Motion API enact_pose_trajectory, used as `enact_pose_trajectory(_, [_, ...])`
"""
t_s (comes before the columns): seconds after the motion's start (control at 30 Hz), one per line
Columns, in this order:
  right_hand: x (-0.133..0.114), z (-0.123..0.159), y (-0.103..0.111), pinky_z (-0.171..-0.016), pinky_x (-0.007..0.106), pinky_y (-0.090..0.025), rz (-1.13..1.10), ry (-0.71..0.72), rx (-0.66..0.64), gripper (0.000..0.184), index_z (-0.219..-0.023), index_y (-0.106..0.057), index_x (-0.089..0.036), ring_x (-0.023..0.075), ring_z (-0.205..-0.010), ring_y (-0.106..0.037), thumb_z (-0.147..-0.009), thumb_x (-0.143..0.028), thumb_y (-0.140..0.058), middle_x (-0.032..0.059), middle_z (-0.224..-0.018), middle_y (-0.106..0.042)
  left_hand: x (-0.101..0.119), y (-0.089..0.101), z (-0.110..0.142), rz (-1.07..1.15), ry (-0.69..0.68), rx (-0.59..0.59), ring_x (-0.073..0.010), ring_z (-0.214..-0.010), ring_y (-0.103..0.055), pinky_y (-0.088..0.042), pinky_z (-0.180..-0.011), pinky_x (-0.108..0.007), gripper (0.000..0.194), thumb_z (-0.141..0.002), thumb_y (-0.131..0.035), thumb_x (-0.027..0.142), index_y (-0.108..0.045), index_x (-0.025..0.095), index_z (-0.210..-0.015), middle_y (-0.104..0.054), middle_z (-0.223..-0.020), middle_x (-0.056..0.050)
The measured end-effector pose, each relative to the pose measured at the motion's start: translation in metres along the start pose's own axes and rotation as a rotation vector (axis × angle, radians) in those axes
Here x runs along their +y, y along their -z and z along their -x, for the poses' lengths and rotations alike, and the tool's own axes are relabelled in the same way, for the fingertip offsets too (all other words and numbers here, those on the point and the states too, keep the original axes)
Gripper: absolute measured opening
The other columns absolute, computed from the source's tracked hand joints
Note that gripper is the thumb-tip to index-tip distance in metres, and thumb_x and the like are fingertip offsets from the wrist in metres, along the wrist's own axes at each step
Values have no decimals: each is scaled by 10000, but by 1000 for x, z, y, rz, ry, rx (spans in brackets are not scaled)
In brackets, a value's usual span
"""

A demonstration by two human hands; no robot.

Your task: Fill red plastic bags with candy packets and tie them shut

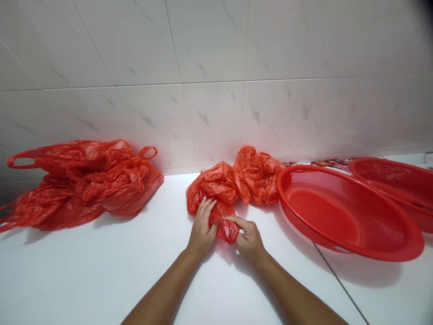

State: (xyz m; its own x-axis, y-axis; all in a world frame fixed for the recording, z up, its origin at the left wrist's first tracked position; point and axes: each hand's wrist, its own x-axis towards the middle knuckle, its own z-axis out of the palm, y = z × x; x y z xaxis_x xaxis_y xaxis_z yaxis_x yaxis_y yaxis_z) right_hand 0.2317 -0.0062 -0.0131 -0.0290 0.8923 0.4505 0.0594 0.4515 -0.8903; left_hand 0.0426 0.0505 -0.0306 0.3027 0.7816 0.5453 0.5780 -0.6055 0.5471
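A crumpled red plastic bag [216,183] lies on the white surface in front of me, near the tiled wall. My left hand [204,225] rests on its near left side, fingers lying over the film and the thumb toward the gathered part. On the right, my right hand [248,237] pinches the loose near end of the bag between thumb and fingers. What the bag holds, if anything, is hidden. Behind it to the right, another crumpled red plastic bag [259,176] touches it.
Several red plastic bags [101,185] with loop handles lie bunched at the left. To the right stands a red plastic colander basket [324,216], with a second red basket [399,180] behind it. Small shiny packets [333,163] lie along the tiled wall [213,113].
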Motion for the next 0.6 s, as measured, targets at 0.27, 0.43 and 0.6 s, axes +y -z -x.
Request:
enact_pose_trajectory(0.27, [1, 0, -1, -915, 370, -624, 5, -10, -12, 432, -1197, -808, -241, 251, -993, -783, -887, -143, -524, 35, -1079, -820, -1, -3, 1, 2, 27, 9, -321, -1623, -299, -262, -1322, -664, 683, -941, -471, 100, -452, 270, -1602, -461, -1671, -83])
enact_pose_trajectory(0.43, [0, -1, 1, -869, 358, -612, -27, -18, 2, 388, -1155, -809, -232, 246, -934, -764, -906, -188, -515, 37, -1019, -813, 0, 2, -1, 53, 43, 7, -328, -1631, -271, -238, -1324, -650, 638, -1015, -502, 222, -387, 277, -1640, -411, -1700, -104])
enact_pose_trajectory(0.6, [13, -5, 6, -658, 315, -567, -159, -137, 312, 403, -861, -737, -197, 205, -682, -669, -1041, -483, -518, 57, -763, -733, -9, 13, -8, 183, -70, 5, -399, -1646, -185, -192, -1312, -681, 854, -1005, -536, 676, -225, 291, -1700, -232, -1769, -156])
